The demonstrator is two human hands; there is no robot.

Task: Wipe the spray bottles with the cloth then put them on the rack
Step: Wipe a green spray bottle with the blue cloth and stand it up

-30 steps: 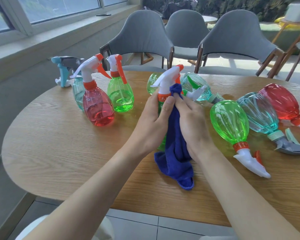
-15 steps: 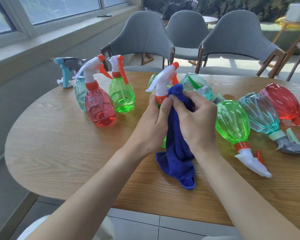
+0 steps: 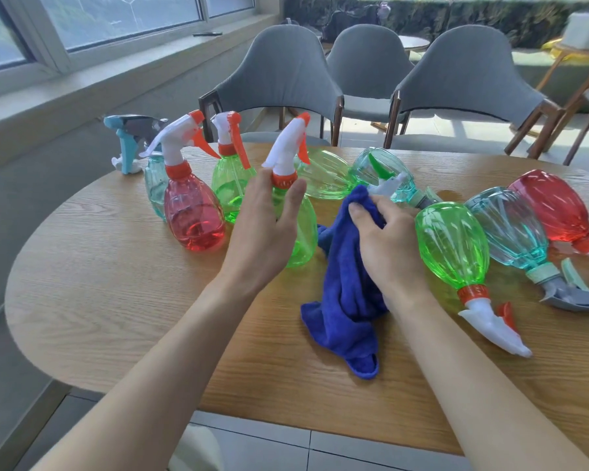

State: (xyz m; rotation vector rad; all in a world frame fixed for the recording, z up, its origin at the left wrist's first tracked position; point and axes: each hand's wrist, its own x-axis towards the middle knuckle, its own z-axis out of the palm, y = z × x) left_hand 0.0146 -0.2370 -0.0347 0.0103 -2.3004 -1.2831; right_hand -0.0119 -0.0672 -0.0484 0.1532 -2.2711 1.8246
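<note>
**Left hand on an upright green bottle, right hand bunching the cloth**

Head view: the green spray bottle stands upright on the wooden worktop, near the middle, its white trigger head pointing left. The left hand lies against its near side. The thumb rises left of the orange collar and the fingers right of it, all nearly straight, so the grip is wide. The palm hides the bottle's shoulder, and it seems to rest there rather than clamp.

Just right of that bottle, the right hand holds the blue cloth, its fingers curled into the bunched top. The rest of the cloth hangs down and trails on the worktop towards the near edge.

Left of the green bottle stand three more upright: a red bottle closest, a second green one behind it, and a teal one farthest left.

Behind and to the right of the green bottle, five bottles lie on their sides. The nearest is a large green one beside the right hand, its nozzle towards the near edge.

Grey chairs stand beyond the worktop.
</note>
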